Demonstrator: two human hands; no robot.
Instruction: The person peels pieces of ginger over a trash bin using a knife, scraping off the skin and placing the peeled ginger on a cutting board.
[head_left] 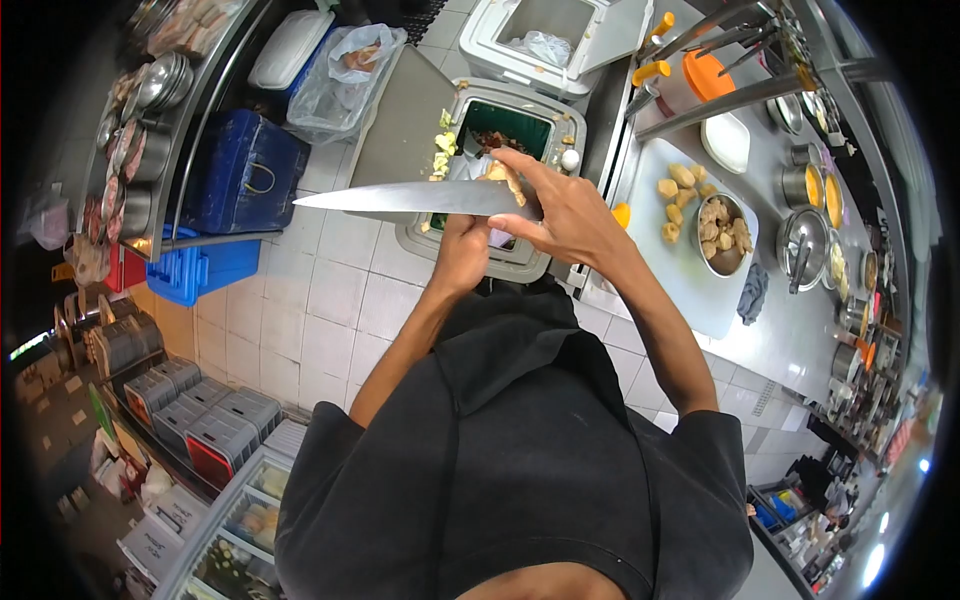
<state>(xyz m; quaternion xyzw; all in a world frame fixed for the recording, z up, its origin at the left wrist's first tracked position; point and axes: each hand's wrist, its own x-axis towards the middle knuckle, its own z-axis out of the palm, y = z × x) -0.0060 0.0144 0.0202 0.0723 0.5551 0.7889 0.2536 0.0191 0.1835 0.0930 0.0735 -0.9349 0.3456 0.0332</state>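
A large knife lies level across the view, its tip pointing left, above an open bin with a green inside and scraps in it. My right hand is closed round the knife's heel end, with a piece of ginger by its fingers. Just below the blade is my left hand; its fingers are mostly hidden behind the knife, so what they hold cannot be made out. Pale green peelings lie on the bin's left edge.
On the right counter, a white cutting board bears several peeled pieces and a metal bowl of ginger. A grey cloth lies beside it. Blue containers stand at left. A second white bin is beyond.
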